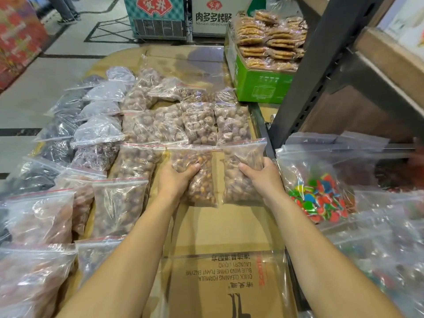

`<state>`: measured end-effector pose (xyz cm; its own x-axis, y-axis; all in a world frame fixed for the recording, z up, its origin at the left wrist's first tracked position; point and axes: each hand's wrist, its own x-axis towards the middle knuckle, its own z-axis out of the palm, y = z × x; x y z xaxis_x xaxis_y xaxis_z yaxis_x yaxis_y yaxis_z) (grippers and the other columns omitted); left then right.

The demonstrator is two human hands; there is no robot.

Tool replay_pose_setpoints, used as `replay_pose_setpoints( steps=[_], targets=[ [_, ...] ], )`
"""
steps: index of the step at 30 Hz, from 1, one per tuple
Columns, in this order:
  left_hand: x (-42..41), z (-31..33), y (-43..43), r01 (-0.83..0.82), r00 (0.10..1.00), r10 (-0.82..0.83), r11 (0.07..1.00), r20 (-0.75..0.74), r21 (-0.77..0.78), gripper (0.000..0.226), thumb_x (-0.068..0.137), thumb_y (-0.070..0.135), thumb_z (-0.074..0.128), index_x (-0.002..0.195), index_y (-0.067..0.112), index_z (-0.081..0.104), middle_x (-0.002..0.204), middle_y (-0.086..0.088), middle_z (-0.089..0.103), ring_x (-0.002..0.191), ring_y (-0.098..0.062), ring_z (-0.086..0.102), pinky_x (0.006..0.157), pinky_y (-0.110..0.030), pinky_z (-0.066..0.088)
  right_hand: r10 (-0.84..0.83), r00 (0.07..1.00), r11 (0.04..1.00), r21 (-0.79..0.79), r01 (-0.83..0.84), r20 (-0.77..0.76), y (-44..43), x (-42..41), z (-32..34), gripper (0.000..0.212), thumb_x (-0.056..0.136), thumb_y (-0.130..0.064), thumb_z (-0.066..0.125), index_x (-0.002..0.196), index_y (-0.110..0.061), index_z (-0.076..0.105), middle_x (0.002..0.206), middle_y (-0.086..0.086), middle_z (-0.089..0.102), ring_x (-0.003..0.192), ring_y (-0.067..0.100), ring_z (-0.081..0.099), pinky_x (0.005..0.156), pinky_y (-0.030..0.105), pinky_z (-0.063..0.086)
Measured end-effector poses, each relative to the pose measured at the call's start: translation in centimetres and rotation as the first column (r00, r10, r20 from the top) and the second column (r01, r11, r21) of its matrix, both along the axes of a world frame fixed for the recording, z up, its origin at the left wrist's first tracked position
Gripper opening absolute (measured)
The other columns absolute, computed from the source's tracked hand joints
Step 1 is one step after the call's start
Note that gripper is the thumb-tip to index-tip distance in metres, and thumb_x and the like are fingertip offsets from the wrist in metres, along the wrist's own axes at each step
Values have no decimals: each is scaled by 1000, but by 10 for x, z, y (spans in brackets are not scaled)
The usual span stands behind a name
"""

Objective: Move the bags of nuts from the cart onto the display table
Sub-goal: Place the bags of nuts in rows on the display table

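Note:
My left hand (175, 180) grips a clear zip bag of brown nuts (202, 187) from its left side, thumb across the front. Beside it my right hand (263, 175) grips a second bag of nuts (238, 180) from the right. Both bags lie just in front of a row of similar nut bags (199, 125) on the cardboard-covered display table (220, 228). The cart is not plainly visible.
Bags of dark dried goods (98, 131) and pale brown ones (41, 219) fill the table's left side. A green box of packed cookies (259, 81) stands at the back right. A dark metal shelf post (321, 65) rises on the right, with a bag of coloured candy (321, 196) below.

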<state>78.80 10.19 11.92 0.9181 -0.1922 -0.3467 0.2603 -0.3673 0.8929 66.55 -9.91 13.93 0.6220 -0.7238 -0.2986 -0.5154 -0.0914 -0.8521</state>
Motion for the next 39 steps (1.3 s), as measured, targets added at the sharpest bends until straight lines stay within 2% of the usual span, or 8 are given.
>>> replay_pose_setpoints(
  steps=[2, 5, 10, 13, 20, 26, 34, 39],
  targets=[
    [1, 1, -3, 18, 1000, -19, 998, 19, 62, 27, 82, 41, 90, 99, 32, 70, 97, 0, 81, 90, -24, 79, 80, -45, 64, 21, 998, 999, -43, -23, -53, -2, 3, -1, 45, 90, -40, 85, 121, -15, 63, 114, 0, 73, 107, 24, 70, 88, 37, 53],
    [2, 2, -9, 17, 997, -32, 976, 66, 215, 53, 81, 53, 86, 120, 22, 69, 107, 2, 78, 99, -23, 75, 70, -32, 52, 57, 984, 989, -124, -78, -166, -4, 8, 0, 56, 89, -51, 83, 126, -15, 61, 121, 1, 71, 111, 27, 68, 92, 40, 53],
    [5, -1, -12, -15, 999, -2, 934, 47, 357, 96, 77, 65, 83, 145, 7, 45, 142, -13, 61, 134, -38, 55, 108, -56, 48, 77, 938, 951, -257, -171, -338, 2, 16, 9, 78, 94, -58, 75, 141, -2, 48, 141, 17, 62, 130, 38, 59, 96, 42, 47],
    [5, 1, -9, 20, 997, -50, 901, 56, 434, 105, 82, 67, 78, 155, 4, 35, 158, -15, 47, 147, -38, 41, 117, -56, 40, 70, 921, 927, -316, -202, -383, 6, 16, 13, 83, 97, -60, 70, 147, 1, 44, 148, 21, 57, 136, 40, 55, 103, 44, 47],
    [-15, 25, 13, 164, 959, -268, 799, 98, 578, 100, 90, 68, 66, 155, 0, 34, 157, -20, 45, 144, -42, 40, 118, -53, 38, 116, 850, 856, -382, -348, -514, 22, 0, 33, 88, 101, -69, 53, 164, -12, 31, 160, 21, 44, 147, 41, 43, 116, 51, 41],
    [-53, 63, 41, 195, 864, -470, 644, 181, 740, 79, 99, 67, 50, 148, 5, 43, 146, -16, 56, 134, -37, 52, 112, -53, 45, 168, 777, 696, -485, -529, -606, 49, -40, 75, 85, 106, -67, 41, 165, -8, 29, 158, 24, 45, 144, 40, 43, 115, 53, 41],
    [-137, 129, 77, 124, 718, -654, 458, 239, 880, 78, 99, 61, 54, 157, 12, 36, 163, -11, 41, 148, -36, 38, 118, -51, 37, 186, 729, 516, -566, -643, -658, 106, -117, 134, 74, 109, -52, 42, 166, -10, 25, 162, 20, 42, 146, 40, 41, 117, 52, 38],
    [-184, 162, 97, 106, 696, -673, 441, 250, 891, 70, 100, 57, 53, 154, 15, 42, 164, -10, 41, 152, -35, 33, 121, -52, 35, 208, 715, 461, -577, -674, -668, 138, -164, 166, 81, 108, -51, 49, 169, -9, 18, 169, 22, 31, 154, 42, 32, 125, 57, 31]
  ],
)
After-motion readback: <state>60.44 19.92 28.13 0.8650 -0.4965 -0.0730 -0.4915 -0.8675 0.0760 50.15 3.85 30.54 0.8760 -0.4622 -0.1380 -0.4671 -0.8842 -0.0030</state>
